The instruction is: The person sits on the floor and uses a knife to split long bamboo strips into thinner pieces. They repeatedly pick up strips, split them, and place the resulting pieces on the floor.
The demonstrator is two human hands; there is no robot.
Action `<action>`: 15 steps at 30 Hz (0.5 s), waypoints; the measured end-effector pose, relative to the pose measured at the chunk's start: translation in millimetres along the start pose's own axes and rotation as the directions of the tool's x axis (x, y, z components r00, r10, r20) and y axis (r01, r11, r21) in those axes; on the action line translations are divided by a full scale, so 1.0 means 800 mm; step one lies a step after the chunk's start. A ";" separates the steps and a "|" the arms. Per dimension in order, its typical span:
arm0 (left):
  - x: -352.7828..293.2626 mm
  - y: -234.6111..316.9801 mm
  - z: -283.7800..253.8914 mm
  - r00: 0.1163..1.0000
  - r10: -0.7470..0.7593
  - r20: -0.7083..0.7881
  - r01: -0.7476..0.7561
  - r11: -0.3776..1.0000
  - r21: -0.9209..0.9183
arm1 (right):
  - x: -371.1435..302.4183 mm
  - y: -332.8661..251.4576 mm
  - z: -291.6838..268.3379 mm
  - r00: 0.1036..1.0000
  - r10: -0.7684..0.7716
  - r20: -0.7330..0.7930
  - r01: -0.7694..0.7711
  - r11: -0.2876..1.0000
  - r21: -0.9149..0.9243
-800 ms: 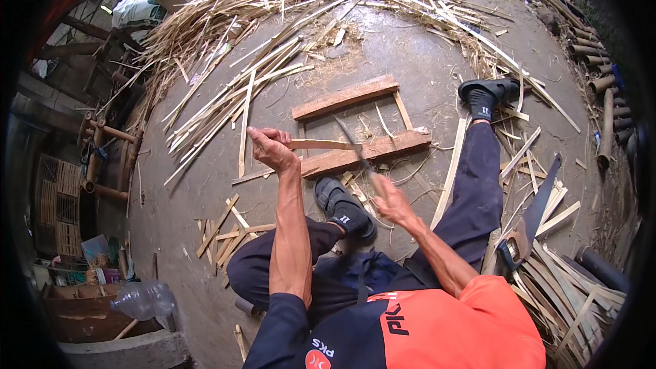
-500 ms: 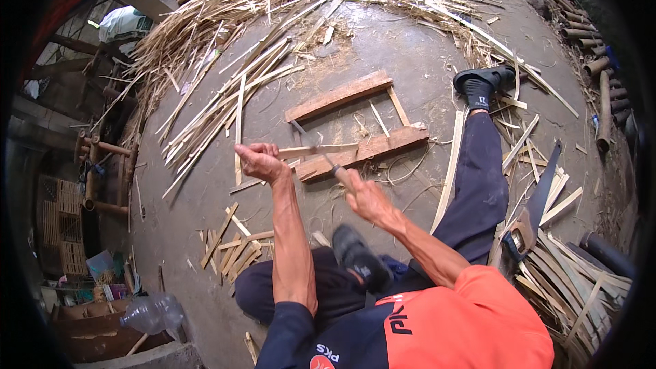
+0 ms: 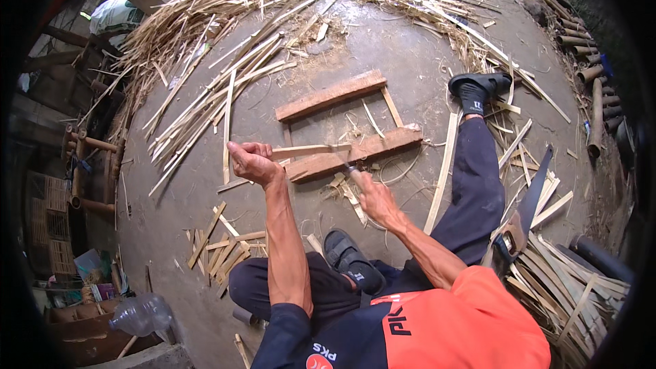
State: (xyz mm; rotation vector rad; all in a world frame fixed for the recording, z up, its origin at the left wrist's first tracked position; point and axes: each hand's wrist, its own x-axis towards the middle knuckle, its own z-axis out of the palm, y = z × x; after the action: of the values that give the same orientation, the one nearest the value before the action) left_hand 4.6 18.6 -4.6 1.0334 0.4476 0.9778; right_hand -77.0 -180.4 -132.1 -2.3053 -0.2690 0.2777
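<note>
My left hand (image 3: 254, 162) is closed on one end of a thin bamboo strip (image 3: 301, 151), which points right over a low wooden frame. My right hand (image 3: 377, 199) grips the handle of a knife (image 3: 353, 172). Its blade is blurred and reaches up to the strip's right end; whether it touches the strip I cannot tell. The frame lies on the floor beneath: a far wooden beam (image 3: 332, 96) and a near wooden beam (image 3: 369, 152), joined by thin crosspieces. Shavings (image 3: 350, 195) lie just this side of the near beam.
Long bamboo strips (image 3: 205, 106) spread at the far left, with a heap of splints (image 3: 191, 24) behind. Short pieces (image 3: 229, 249) lie near my bent leg. A handsaw (image 3: 529, 208) rests on strips beside my outstretched leg (image 3: 473, 171). A clear plastic bottle (image 3: 142, 314) stands lower left.
The knife blade has swung from beyond the strip, over the frame's middle, back to the strip's right end. My right hand has shifted slightly right and nearer; my left hand still holds the strip.
</note>
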 end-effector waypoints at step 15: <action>0.004 0.009 -0.016 0.899 -0.090 0.429 0.175 0.971 -0.161 | -0.029 -0.021 -0.036 0.987 -0.162 -0.004 0.158 0.953 0.260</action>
State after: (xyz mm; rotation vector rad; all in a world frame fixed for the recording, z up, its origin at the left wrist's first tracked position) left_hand -6.2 28.8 -3.9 0.9855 0.0600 0.6364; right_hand -93.0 -195.3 -98.3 -2.0101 -0.4023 0.2361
